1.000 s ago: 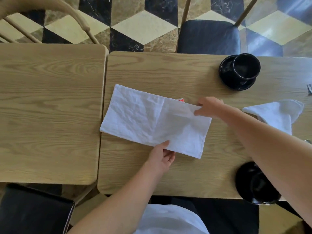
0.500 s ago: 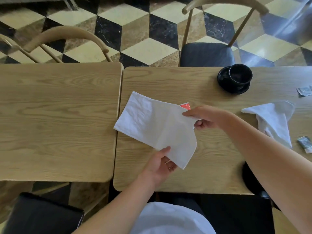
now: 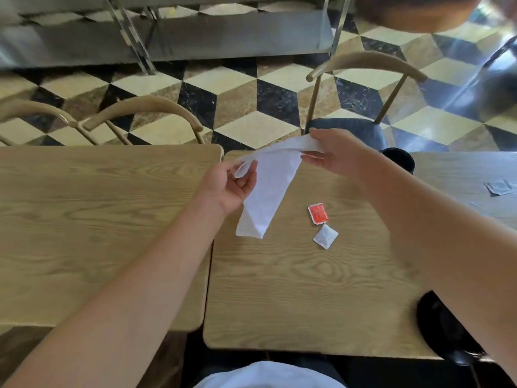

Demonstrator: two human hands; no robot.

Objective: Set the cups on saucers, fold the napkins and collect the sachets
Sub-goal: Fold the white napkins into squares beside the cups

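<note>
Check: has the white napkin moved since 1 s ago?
Yes. The white napkin is lifted off the table, held by left hand and right hand, uncovering the red sachet.

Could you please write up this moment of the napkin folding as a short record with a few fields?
napkin: white napkin, lifted off the table, hanging in a loose fold
left hand: left hand pinches the napkin's left end
right hand: right hand holds the napkin's upper right end
sachets: red sachet and white sachet lie flat on the right table, close together, uncollected; a grey sachet lies far right
cups: one black cup is partly hidden behind the right arm
</note>
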